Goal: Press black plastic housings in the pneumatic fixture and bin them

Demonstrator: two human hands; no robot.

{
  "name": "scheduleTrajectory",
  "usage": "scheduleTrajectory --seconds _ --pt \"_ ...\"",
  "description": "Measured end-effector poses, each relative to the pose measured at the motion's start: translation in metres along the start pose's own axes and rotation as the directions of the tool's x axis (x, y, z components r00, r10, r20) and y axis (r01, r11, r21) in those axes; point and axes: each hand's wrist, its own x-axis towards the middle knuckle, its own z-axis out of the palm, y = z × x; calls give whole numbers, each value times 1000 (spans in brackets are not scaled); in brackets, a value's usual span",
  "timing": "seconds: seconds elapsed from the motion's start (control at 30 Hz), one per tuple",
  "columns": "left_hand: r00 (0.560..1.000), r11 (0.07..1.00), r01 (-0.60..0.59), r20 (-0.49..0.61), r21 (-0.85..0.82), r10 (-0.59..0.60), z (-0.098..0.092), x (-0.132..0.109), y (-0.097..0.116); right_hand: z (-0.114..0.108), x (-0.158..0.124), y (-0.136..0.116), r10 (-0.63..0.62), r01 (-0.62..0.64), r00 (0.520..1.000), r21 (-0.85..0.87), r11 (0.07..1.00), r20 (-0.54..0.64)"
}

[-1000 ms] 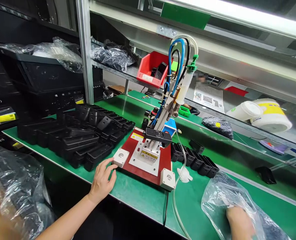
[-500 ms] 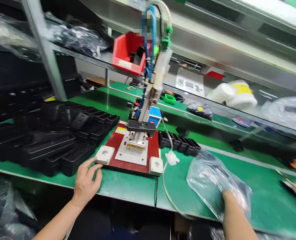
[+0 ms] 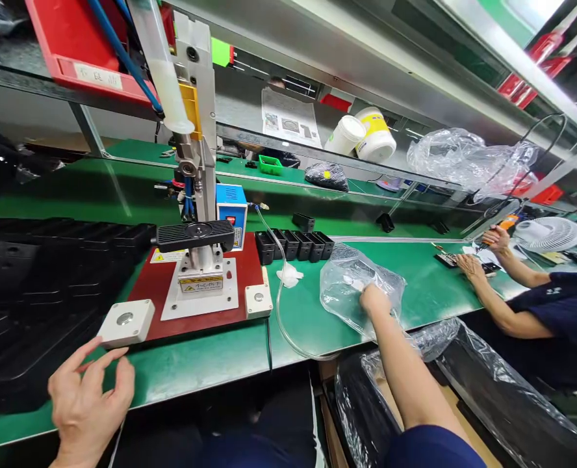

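Observation:
My left hand [image 3: 93,396] is open at the front edge of the bench, its fingers bent and apart. Its fingertips are close by a white box with a round metal button [image 3: 127,318]. My right hand [image 3: 375,300] is closed at a clear plastic bag [image 3: 340,302] on the green bench; its fingertips are partly hidden, and whatever is inside the bag is unclear. Between my hands stands a press [image 3: 203,201] on a red base [image 3: 147,292], with a black ribbed part [image 3: 191,235] lying across it. A second button box [image 3: 258,301] sits at the base's right corner.
Black housings [image 3: 49,279] are piled at left. Several small black boxes [image 3: 291,246] line up behind a clear tube [image 3: 279,325]. A plastic-lined carton [image 3: 444,396] is below the bench at right. At far right, a co-worker's hands [image 3: 483,253] handle parts near a fan [image 3: 549,234].
The view has turned right and come closer to the press, bringing the co-worker and fan into sight. My right hand is still at the bag; my left is still beside the button box.

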Motion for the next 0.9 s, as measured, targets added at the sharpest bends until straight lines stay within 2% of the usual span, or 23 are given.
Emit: scheduleTrajectory --seconds 0.1,0.17,0.3,0.37,0.43,0.53,0.63,0.7,0.73,0.8,0.9 --pt "1000 1000 3 0 4 -3 -2 0 0 -1 -15 -15 -71 72 997 -30 997 33" --pt "1000 1000 13 5 0 -13 -2 0 0 -9 -26 -24 -126 127 992 -42 991 18" --pt "999 998 42 8 -39 -42 0 0 2 -41 -52 -44 -241 238 969 -58 970 -53" --pt "997 995 71 14 -64 -70 0 -1 3 -61 -67 -62 -351 358 922 16 934 -161" --pt "994 991 105 30 -88 -103 -1 -1 4 -79 -84 -88 -469 545 813 166 822 -345" --pt "989 983 145 54 -114 -140 -1 -1 4 -102 -110 -142 -583 814 568 290 503 -581" --pt "984 977 169 75 -133 -160 -2 -2 3 -119 -133 -203 -606 953 302 239 184 -736" --pt "982 973 180 87 -143 -169 -3 -2 3 -126 -142 -241 -558 981 174 189 32 -811" --pt "981 972 185 91 -144 -173 -3 -2 3 -129 -144 -258 -536 985 135 169 -14 -833" --pt "979 971 192 96 -145 -179 -4 -3 4 -130 -144 -286 -518 989 100 140 -39 -850" --pt "979 969 193 97 -151 -180 -4 -2 4 -126 -139 -313 -562 996 87 81 36 -822"
